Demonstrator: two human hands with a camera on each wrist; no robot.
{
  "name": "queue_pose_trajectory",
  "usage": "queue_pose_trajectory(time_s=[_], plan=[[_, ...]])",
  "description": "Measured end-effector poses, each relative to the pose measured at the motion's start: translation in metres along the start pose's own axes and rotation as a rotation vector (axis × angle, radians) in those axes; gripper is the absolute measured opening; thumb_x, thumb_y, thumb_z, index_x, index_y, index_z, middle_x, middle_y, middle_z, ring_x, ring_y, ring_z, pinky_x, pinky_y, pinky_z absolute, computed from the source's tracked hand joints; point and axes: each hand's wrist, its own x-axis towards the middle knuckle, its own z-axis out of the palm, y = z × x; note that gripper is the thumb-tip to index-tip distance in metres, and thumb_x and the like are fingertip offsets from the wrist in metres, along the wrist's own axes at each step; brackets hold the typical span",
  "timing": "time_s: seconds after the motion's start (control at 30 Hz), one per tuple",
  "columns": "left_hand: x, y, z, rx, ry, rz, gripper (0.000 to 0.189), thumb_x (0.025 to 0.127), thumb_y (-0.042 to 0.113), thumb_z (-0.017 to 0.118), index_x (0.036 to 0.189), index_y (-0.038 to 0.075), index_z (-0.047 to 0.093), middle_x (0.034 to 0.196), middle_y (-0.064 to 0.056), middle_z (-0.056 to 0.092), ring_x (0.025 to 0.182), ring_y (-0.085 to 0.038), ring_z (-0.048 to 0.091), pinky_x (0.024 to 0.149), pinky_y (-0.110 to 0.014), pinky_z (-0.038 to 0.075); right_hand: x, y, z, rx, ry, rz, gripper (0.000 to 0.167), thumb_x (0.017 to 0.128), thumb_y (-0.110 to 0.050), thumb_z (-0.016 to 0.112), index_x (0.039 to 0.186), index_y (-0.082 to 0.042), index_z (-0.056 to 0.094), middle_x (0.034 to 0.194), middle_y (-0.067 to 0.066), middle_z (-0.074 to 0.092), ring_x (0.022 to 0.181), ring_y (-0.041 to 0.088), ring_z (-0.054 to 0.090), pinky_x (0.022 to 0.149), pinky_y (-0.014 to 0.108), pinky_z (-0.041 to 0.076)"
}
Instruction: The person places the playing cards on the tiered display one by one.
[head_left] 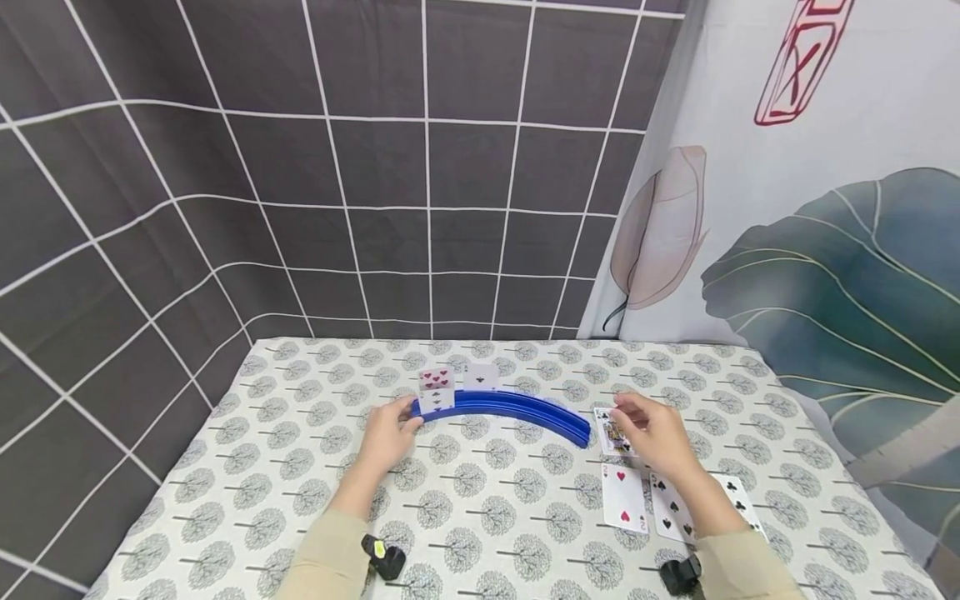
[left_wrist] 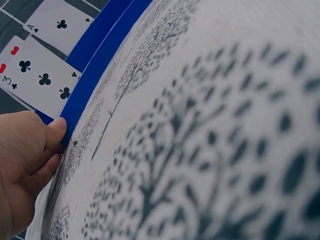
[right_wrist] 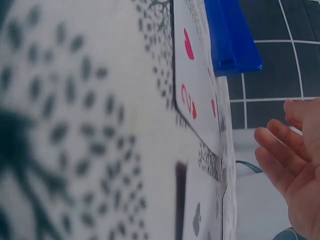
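Pinching the left end of the curved blue holder [head_left: 525, 407] between my left fingers [head_left: 396, 410]; it sits on the tree-print surface [head_left: 480, 552] in front of me. Right fingers [head_left: 633, 402] loosely bent, slightly apart, nothing between them, over the face card [head_left: 612, 435] lying flat by the holder's right end. Can't tell if they touch it. Main risk I see: tipping. Three cards stand at the left end, three of clubs [left_wrist: 45, 79] in front of a heart card [head_left: 435, 378], ace of clubs [left_wrist: 61, 24] beside them, so a twist or lift from my grip would likely rock all three. Second: right end is unheld, so a bump there could swing the arc. Third: pickup. A thin flat card on cloth gives little edge to get under; pressing down would probably slide it or ruck the fabric, maybe into the two of hearts [head_left: 622, 498] just nearer me. Also my right forearm [head_left: 712, 498] crosses in front of the spade card [head_left: 669, 507] and club card [head_left: 741, 498]; dipping it could drag either.
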Motion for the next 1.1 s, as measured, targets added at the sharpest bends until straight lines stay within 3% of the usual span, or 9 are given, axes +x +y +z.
queue_pose_trajectory(time_s=[0.53,1.1], plan=[[0.0,0.003,-0.002,-0.001,0.003,0.013,0.049,0.093,0.008,0.07,0.139,-0.005,0.056,0.12,-0.025,0.068,0.111,-0.036,0.068,0.103,-0.044,0.054,-0.009,0.008,-0.015,-0.027,-0.049,0.041,0.023,0.093,-0.006,0.071,0.115,0.003,0.069,0.095,0.011,0.075,0.079,0.023,0.071,0.072,0.029,0.063],[-0.001,0.002,-0.001,0.017,0.007,0.029,0.046,0.093,0.007,0.07,0.136,-0.005,0.058,0.12,-0.025,0.069,0.113,-0.038,0.067,0.106,-0.05,0.051,-0.022,0.017,-0.029,-0.082,-0.065,0.056,0.025,0.094,-0.01,0.072,0.115,0.003,0.069,0.102,0.017,0.074,0.085,0.03,0.072,0.078,0.049,0.063]])
